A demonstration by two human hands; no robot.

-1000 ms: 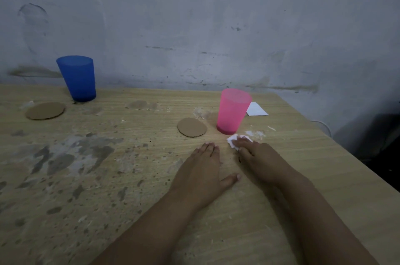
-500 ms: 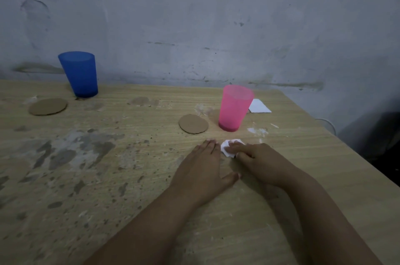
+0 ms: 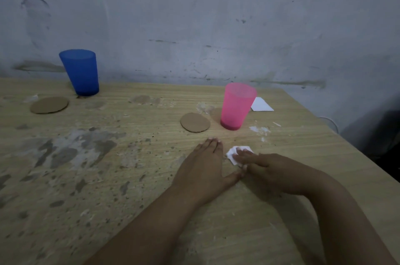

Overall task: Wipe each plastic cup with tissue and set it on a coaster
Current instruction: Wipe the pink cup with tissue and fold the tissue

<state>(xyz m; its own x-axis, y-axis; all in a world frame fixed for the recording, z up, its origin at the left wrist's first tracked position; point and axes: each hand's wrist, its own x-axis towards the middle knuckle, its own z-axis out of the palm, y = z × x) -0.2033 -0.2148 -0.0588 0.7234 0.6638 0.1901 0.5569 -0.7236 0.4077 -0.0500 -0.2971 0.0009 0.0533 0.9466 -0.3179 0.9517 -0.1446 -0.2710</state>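
Note:
A pink plastic cup [image 3: 237, 105] stands upright on the bare table, just right of a round cardboard coaster [image 3: 195, 122]. At the back left a blue cup [image 3: 80, 72] stands behind a second coaster [image 3: 49, 105]. In front of the pink cup lies a small white tissue [image 3: 233, 154]. My right hand [image 3: 266, 169] has its fingers over the tissue and its thumb at the near edge, pinching it. My left hand [image 3: 205, 167] rests flat on the table just left of the tissue, holding nothing.
A folded white paper [image 3: 260, 105] lies behind the pink cup, near the wall. The worn wooden table [image 3: 91, 167] ends at its right edge [image 3: 337, 135], close to my right arm. A grey wall runs along the back.
My right hand has drawn the tissue nearer to me and a little left, away from the pink cup. My left hand has stayed flat on the table.

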